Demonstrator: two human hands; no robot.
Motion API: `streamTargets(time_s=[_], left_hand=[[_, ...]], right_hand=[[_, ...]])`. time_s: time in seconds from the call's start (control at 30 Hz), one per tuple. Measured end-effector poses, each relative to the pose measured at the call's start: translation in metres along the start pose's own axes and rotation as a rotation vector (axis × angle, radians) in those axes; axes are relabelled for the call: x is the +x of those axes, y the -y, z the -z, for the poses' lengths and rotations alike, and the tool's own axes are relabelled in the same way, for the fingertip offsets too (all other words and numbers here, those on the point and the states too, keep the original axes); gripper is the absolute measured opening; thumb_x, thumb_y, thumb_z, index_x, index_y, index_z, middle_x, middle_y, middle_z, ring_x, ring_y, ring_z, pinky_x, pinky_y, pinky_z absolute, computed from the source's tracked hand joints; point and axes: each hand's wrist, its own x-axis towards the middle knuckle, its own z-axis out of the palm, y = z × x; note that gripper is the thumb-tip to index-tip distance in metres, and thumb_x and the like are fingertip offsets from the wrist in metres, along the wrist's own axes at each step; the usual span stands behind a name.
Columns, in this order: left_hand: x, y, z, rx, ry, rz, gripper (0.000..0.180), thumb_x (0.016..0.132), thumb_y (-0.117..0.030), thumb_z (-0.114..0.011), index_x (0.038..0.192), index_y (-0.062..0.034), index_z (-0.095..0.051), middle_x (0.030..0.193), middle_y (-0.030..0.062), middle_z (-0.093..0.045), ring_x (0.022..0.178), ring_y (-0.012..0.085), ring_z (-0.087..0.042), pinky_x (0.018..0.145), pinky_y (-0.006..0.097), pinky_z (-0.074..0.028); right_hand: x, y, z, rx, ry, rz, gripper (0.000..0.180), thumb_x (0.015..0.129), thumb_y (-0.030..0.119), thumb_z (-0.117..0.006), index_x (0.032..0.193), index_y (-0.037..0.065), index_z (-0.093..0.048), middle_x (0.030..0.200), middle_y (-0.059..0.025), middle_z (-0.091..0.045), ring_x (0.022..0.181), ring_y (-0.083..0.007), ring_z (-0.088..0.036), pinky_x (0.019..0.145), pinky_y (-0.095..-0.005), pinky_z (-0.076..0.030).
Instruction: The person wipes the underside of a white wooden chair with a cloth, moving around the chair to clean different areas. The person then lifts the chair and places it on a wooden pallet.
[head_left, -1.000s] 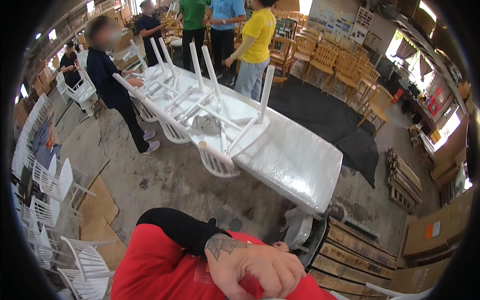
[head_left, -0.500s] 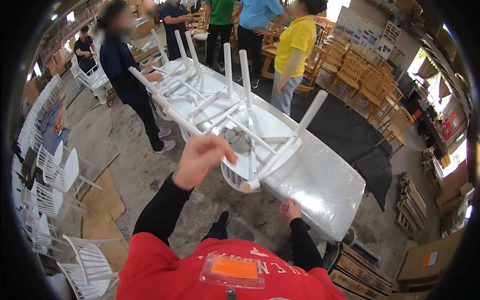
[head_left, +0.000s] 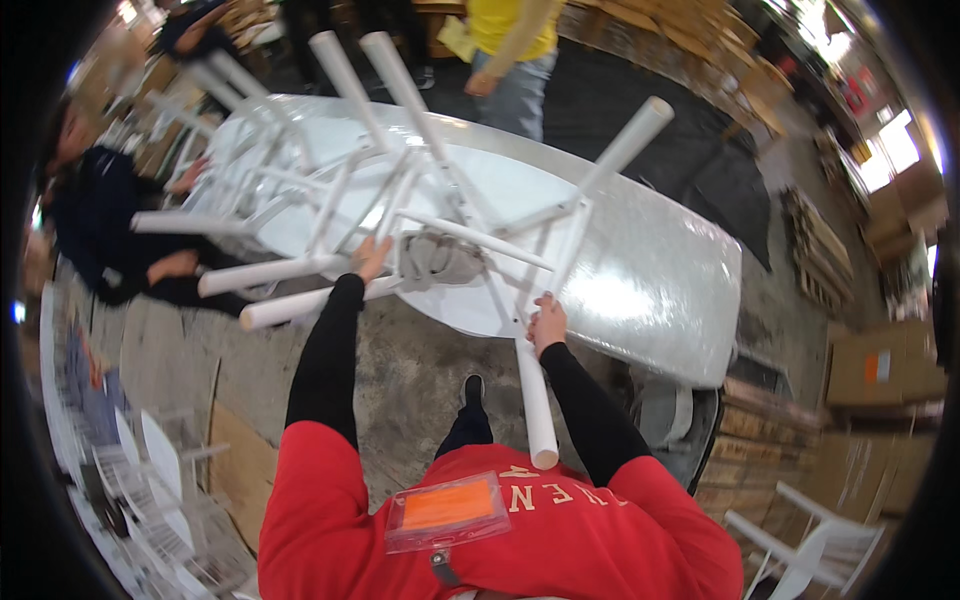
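An upturned white chair (head_left: 510, 245) lies seat-down on the table (head_left: 660, 270), its legs pointing up and outward. My left hand (head_left: 373, 258) is closed around its frame where a leg meets the seat, on the left side. My right hand (head_left: 547, 322) grips the near right leg close to the seat; that leg's end points towards me. Between my hands, a crumpled grey-beige bundle (head_left: 440, 260) rests on the seat's underside. More upturned white chairs (head_left: 270, 190) lie further left on the same table, which has a shiny, plastic-wrapped-looking top.
A person in dark clothes (head_left: 115, 220) stands at the table's left, hands near the chairs. Someone in a yellow shirt (head_left: 510, 40) is across the table. White chairs (head_left: 150, 470) line the lower left. Pallets (head_left: 815, 250), cardboard boxes (head_left: 885, 365) and another white chair (head_left: 810, 545) are on the right.
My left hand has come down from the air onto the chair's frame. My right hand has moved from the table edge to the chair leg. The view has tilted down and shifted.
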Motion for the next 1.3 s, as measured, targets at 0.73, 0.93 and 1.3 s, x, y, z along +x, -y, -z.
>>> streamTargets(time_s=[0.73, 0.93, 1.3], left_hand=[[-0.139, -0.145, -0.177, -0.768, -0.235, 0.377, 0.052, 0.08, -0.057, -0.072, 0.077, -0.0051, -0.07, 0.062, 0.0027, -0.059, 0.044, 0.0104, -0.046, 0.042, 0.029, -0.034], [-0.181, -0.225, -0.246, -0.614, -0.205, 0.358, 0.058, 0.081, -0.064, -0.068, 0.076, -0.0058, -0.065, 0.057, -0.0014, -0.049, 0.042, 0.0081, -0.041, 0.038, 0.025, -0.028], [-0.191, -0.284, -0.324, -0.548, -0.107, 0.336, 0.052, 0.087, -0.056, -0.066, 0.09, -0.0046, -0.07, 0.07, 0.0038, -0.061, 0.046, 0.0089, -0.045, 0.042, 0.027, -0.031]], right_hand=[[-0.054, 0.066, 0.272, 0.104, 0.048, 0.001, 0.04, 0.106, 0.048, -0.045, 0.097, 0.01, -0.052, 0.064, -0.0008, -0.045, 0.043, -0.0091, -0.034, 0.039, -0.0281, -0.032], [-0.055, 0.08, 0.379, 0.167, 0.048, -0.01, 0.038, 0.107, 0.049, -0.044, 0.097, 0.012, -0.049, 0.063, 0.0008, -0.042, 0.043, -0.0093, -0.034, 0.039, -0.0288, -0.029], [-0.027, 0.081, 0.468, 0.223, 0.014, -0.007, 0.037, 0.108, 0.047, -0.042, 0.097, 0.012, -0.05, 0.062, 0.0015, -0.041, 0.042, -0.009, -0.032, 0.038, -0.0284, -0.026]])
